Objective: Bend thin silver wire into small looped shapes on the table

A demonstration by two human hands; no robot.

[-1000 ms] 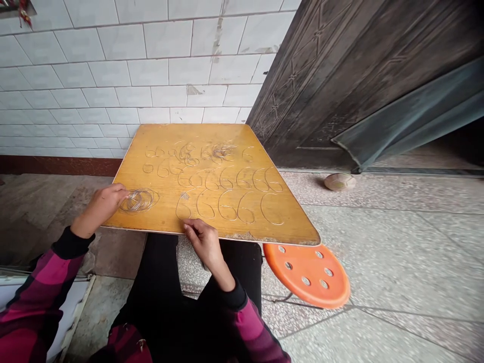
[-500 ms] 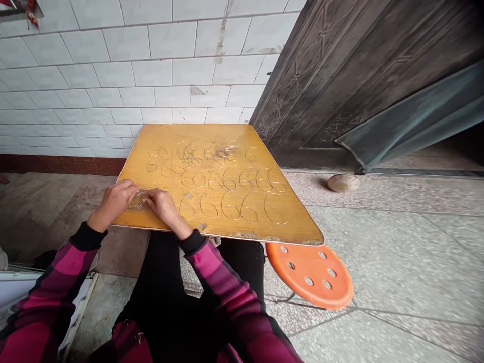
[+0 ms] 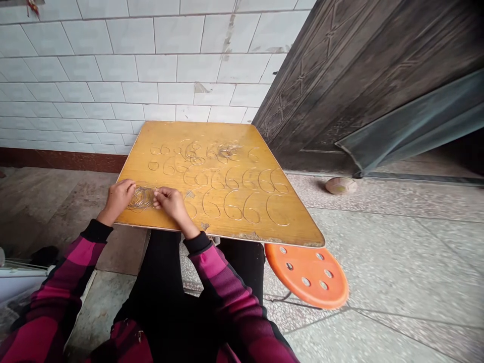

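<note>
- Honey-yellow laminate tabletop [image 3: 159,133], chipped along the near edge, set just over black-trousered knees [image 3: 162,272].
- Pink-and-black plaid sleeves [image 3: 223,282] reached forward to the near edge, black cuffs at both wrists.
- Left hand [image 3: 118,197] curled, fingers laid against one side of the coil; grip impossible to tell.
- Right hand [image 3: 173,204] pinched, thumb and forefinger pressed together at the coil's other edge, apparently on a strand too fine to make out.
- Coil of thin silver wire [image 3: 141,197] lying flat near the tabletop's left front corner, between both hands.
- Step in hand, as judged: one strand being teased from the coil; next need, drawing it clear without snagging.
- Rows of bent wire loops shaped like sixes [image 3: 224,204] spread across the tabletop, right of the hands.
- Round orange plastic stool seat [image 3: 306,275] beside the table's right front corner.
- Scuffed tan ball [image 3: 340,185] on speckled terrazzo floor [image 3: 397,282], near a dark embossed metal door [image 3: 340,85].
- White tiled wall [image 3: 113,65] behind the table.
</note>
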